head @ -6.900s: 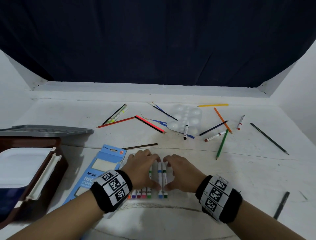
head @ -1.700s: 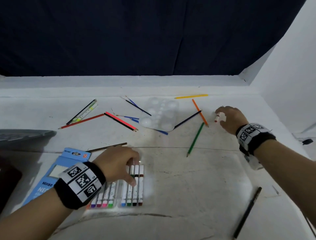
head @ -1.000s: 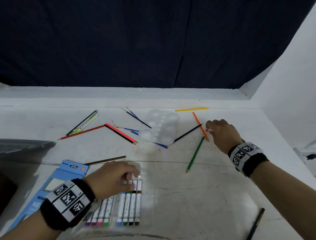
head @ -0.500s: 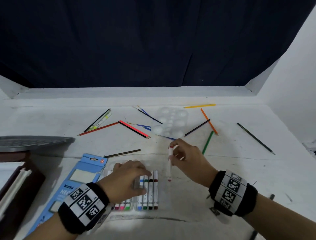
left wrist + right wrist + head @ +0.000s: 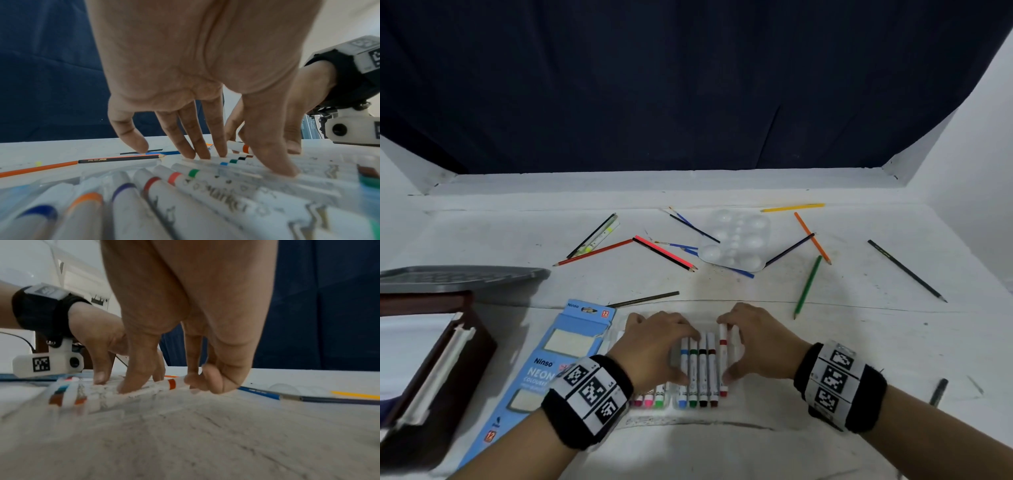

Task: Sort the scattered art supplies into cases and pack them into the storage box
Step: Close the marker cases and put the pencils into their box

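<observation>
Along the near edge of the scuffed white worktop (image 5: 859, 342), backed by a dark curtain (image 5: 688, 85), the left hand (image 5: 654, 346) presses straight fingers on cased markers (image 5: 698, 373) while the right hand (image 5: 760, 342) pinches a red marker (image 5: 723, 346).

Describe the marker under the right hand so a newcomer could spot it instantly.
Start at the blue pencil box near the table's front edge; right of it a clear marker case holds a row of markers. The red-banded marker is the rightmost, under the right hand, beside the brown-banded one.
</observation>
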